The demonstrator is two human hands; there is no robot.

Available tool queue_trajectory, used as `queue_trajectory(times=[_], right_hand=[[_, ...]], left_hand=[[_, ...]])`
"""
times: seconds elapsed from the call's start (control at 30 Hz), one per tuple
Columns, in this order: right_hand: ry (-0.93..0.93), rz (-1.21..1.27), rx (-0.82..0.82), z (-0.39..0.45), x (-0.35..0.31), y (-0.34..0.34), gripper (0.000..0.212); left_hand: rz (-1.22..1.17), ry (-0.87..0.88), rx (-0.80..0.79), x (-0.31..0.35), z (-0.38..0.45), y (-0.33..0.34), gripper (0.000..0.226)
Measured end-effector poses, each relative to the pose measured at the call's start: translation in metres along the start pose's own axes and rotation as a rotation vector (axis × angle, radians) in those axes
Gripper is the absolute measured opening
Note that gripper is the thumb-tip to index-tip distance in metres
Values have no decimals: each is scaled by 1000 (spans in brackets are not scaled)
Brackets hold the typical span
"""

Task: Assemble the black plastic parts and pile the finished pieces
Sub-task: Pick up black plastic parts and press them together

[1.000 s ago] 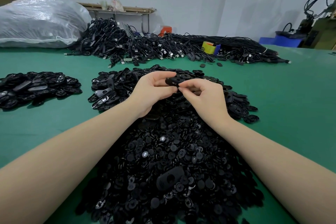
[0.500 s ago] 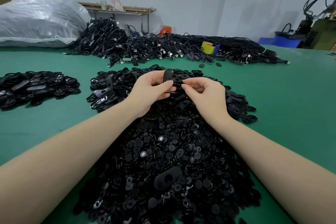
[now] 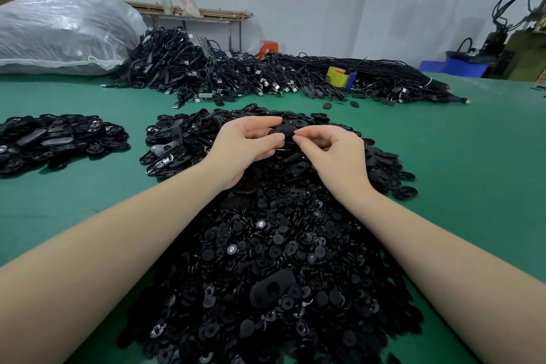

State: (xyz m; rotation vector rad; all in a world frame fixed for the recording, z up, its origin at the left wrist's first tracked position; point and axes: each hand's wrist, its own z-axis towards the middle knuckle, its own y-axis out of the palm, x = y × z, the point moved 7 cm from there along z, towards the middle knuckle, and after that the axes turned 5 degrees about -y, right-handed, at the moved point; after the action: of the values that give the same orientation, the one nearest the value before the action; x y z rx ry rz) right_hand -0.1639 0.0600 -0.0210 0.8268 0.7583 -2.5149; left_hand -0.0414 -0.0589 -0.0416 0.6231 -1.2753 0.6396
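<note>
1. Both hands meet at the centre of the view, over the far end of the big heap, on one black oval part [image 3: 283, 130].
2. The left hand [image 3: 245, 148] has its grip around the part's left end, thumb below and forefinger above.
3. The right hand [image 3: 334, 154] pinches the part's right end with curled fingertips.
4. Towards 6 o'clock, a deep heap of small round discs [image 3: 266, 275] covers the green desk [image 3: 472, 156] between the forearms; one oval shell [image 3: 273, 288] lies on top.
5. At 9 o'clock, well apart, sits a separate pile [image 3: 59, 139] of oval pieces.
6. Towards 12 o'clock, tangled black cables [image 3: 266, 80] stretch across, with a clear plastic sack [image 3: 65, 32] at 10 o'clock.
</note>
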Motion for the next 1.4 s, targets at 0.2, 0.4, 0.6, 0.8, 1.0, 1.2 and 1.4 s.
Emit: queue_trajectory(times=[0.2,0.4,0.6,0.8,1.0,1.2,1.4], right_hand=[[22,21,-19,0,1,3,10],[-18,-11,-42,0,-3,4,13],[-61,-24,-62,-1,-11,4,14],[-65,-41,-67,-2,-10,5,20],[-195,-153,-63,-4,-18,5,25],[-179,-147,-14,-2,-15,1,17],[-139,-159,-20,-2,-9,1,16]], left_hand=[[5,-14,30,-1,1,-1,18],[107,-13,-27,0,-1,8,31],[142,35,-66,4,-4,12,20],[160,21,-59,1,-1,11,15],[188,1,-68,0,-1,13,12],[176,-13,-81,1,-2,14,12],[170,-44,-81,0,-2,15,11]])
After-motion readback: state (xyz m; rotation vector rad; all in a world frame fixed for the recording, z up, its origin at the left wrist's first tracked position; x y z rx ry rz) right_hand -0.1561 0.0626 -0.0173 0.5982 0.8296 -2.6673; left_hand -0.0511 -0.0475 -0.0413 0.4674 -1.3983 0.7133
